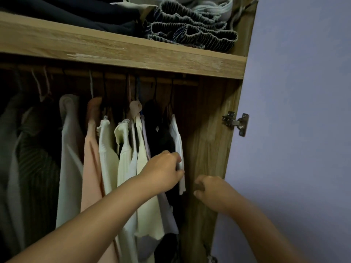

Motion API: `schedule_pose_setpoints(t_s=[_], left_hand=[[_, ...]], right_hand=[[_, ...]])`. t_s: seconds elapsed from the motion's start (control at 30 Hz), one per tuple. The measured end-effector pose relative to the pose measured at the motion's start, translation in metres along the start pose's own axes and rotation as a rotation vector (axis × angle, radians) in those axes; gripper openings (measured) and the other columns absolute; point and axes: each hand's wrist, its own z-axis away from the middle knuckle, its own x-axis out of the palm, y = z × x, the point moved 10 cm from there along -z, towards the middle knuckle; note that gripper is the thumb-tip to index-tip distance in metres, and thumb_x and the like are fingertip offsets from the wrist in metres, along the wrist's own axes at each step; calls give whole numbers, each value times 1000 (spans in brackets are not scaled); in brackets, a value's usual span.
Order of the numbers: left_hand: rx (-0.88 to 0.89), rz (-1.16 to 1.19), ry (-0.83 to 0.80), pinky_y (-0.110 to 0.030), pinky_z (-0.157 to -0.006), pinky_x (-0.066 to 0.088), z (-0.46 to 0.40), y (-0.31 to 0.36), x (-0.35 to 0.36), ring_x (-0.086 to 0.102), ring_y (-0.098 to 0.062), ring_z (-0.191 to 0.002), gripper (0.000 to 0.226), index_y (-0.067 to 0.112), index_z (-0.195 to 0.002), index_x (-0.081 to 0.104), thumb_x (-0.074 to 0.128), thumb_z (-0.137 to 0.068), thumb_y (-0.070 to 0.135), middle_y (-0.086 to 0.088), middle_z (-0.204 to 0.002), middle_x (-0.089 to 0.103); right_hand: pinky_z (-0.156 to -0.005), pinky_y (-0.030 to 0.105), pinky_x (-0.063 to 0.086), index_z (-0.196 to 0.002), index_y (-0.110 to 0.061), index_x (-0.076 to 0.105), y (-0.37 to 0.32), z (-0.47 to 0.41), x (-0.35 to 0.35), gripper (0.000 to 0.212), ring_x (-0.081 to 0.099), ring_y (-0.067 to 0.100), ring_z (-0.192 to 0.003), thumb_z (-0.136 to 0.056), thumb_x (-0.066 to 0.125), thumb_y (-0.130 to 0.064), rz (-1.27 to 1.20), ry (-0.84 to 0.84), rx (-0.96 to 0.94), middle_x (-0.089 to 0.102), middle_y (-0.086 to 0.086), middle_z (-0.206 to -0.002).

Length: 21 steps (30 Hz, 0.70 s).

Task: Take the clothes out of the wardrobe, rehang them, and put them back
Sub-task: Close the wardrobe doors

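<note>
The fingers of the left hand (163,170) are curled and pinch the hanging edge of a white garment (177,141), the last piece at the right end of the rail (114,75). The thumb sits below the fold and the fingertips above it. The right hand (208,188) is loosely curled just beside the wardrobe's right side panel (207,141). Something dark shows under its fingers, but whether they hold it cannot be told.

The white garment hangs on a dark hanger (171,95) hooked over the rail, close against a black garment (157,133) to its left. Beyond that run cream tops (123,149), a peach garment (91,149), another white piece (69,149) and dark striped clothing (36,168) toward the left end of the rail. Folded clothes (190,29) lie on the shelf (121,52) above. A door hinge (235,122) is fixed on the front edge of the side panel.

Findings on risk:
- The grip is on cloth, not on the hanger. A pull from here is likely to slide the garment off its hanger or tilt the hook on the rail.
- The pieces hang tightly packed, so drawing one out may drag the black garment with it.
- The gap to the side panel is narrow, and the hanger could catch on it.
- The hinge stands proud near the right arm and could snag fabric carried past it.
</note>
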Motion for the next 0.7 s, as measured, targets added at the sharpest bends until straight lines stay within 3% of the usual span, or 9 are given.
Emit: schedule_pose_setpoints(t_s=[0.23, 0.37, 0.47, 0.57, 0.7], left_hand=[[-156, -41, -155, -22, -88, 38, 80, -1, 39, 50, -19, -118, 45, 16, -136, 42, 48, -95, 31, -6, -133, 48], [-232, -101, -254, -25, -87, 40, 131, -3, 60, 52, -21, -116, 46, 17, -137, 39, 47, -95, 34, -6, -133, 46], [-242, -148, -326, -26, -91, 42, 164, -5, 76, 50, -20, -117, 46, 16, -136, 40, 47, -95, 34, -6, -133, 46], [-226, -160, -415, -24, -99, 36, 189, -2, 89, 42, -19, -127, 55, 18, -143, 29, 47, -94, 38, -3, -143, 38], [-191, -176, -481, -21, -88, 38, 210, 4, 96, 44, -17, -124, 56, 16, -142, 28, 45, -95, 41, -3, -139, 42]], right_hand=[[-95, 29, 42, -138, -16, 40, 4, 86, 35, 44, 49, 22, -120, -97, 46, -29, -16, -150, -67, 47, 7, -136], [-95, 29, 41, -136, -14, 42, 5, 133, 57, 42, 50, 22, -118, -97, 46, -28, 28, -241, -95, 49, 8, -134], [-92, 27, 40, -136, -12, 42, 4, 165, 66, 41, 50, 22, -117, -98, 45, -27, 52, -277, -103, 49, 9, -132], [-89, 25, 40, -132, -11, 45, 6, 191, 69, 38, 52, 22, -114, -97, 45, -26, 32, -273, -76, 51, 9, -128], [-89, 24, 42, -127, -9, 50, 13, 225, 69, 34, 54, 23, -114, -97, 45, -24, -9, -247, -1, 54, 10, -127]])
